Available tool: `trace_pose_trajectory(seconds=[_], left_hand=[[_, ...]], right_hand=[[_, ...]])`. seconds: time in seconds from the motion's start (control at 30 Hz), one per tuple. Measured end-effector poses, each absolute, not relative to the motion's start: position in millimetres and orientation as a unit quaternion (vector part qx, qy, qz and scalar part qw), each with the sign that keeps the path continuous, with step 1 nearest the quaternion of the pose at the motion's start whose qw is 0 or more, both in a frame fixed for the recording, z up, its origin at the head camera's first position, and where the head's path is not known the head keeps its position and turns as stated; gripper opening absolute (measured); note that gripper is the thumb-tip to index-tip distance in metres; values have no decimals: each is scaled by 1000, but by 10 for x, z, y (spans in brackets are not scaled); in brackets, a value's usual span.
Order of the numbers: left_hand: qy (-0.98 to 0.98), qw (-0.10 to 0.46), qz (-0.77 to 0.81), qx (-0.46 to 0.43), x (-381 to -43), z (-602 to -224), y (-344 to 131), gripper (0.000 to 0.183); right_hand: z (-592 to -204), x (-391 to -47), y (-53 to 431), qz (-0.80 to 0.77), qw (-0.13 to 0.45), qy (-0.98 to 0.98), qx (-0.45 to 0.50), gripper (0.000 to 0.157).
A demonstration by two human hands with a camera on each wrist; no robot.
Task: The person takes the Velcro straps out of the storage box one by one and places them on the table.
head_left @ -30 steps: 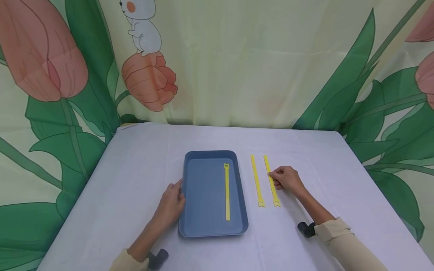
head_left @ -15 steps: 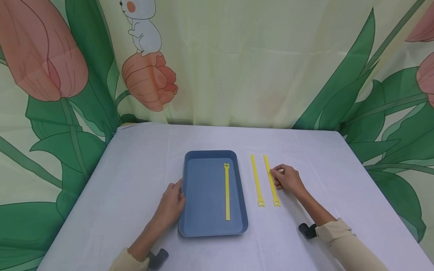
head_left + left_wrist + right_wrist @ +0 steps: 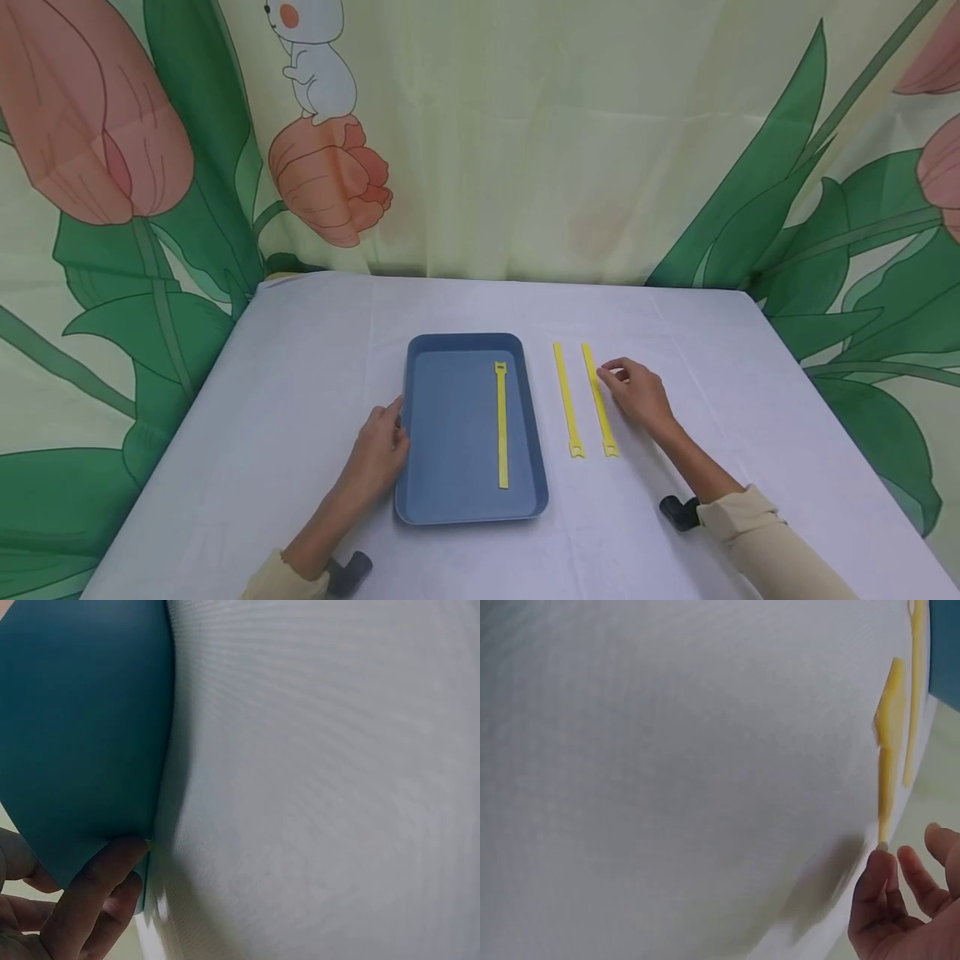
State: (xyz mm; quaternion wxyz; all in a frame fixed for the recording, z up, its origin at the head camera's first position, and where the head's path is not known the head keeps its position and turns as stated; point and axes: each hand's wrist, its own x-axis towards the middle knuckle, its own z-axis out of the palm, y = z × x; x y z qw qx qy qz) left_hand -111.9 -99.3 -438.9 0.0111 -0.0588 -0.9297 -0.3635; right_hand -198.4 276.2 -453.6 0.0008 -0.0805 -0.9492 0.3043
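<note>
My left hand (image 3: 382, 450) holds the left side of a blue rectangular tray (image 3: 450, 417); in the left wrist view its fingers (image 3: 94, 900) lie against the tray's outer wall. Inside the tray, near its right side, lies a yellow cable tie strap (image 3: 502, 433) with a slotted head at the far end. Two more yellow straps lie right of the tray, heads toward me: a nearer-to-tray strap (image 3: 567, 400) and an outer strap (image 3: 602, 408). My right hand (image 3: 637, 394) is at the outer strap, a fingertip touching or almost touching it, with thumb and index apart in the right wrist view.
A white cloth covers the table (image 3: 300, 358). Behind it hangs a curtain (image 3: 510, 167) printed with tulips and a white animal. A black wrist camera (image 3: 349, 573) sits by the left sleeve, another black camera (image 3: 680, 512) by the right sleeve.
My right hand has slid slightly away from me along the outer strap, and its fingers have loosened. The left hand, tray and straps stay where they were.
</note>
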Motion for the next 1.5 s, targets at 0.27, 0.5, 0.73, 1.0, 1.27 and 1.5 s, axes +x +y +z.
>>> trace_pose_trajectory(seconds=[0.27, 0.5, 0.73, 1.0, 1.27, 1.5], left_hand=[[-929, 4, -366, -51, -1122, -4390, -995, 50], [-932, -1, -361, -40, -1137, -4387, -988, 50], [-930, 4, -364, -46, -1128, -4377, -985, 49], [-930, 11, -364, -49, -1131, -4394, -989, 50], [-931, 7, -363, -43, -1122, -4379, -988, 50], [-932, 7, -360, -47, -1130, -4382, -987, 49]], right_hand=[[-4482, -1972, 2702, 278, 46, -958, -47, 31], [-4748, -2222, 2807, 248, 114, -962, 9, 38], [-4929, -2389, 2824, 220, 137, -965, 48, 40], [-4685, -2267, 2583, 233, 114, -963, 70, 31], [-5009, -2416, 2616, 215, 138, -963, 88, 38], [-4609, -2225, 2418, 236, 108, -961, 95, 32]])
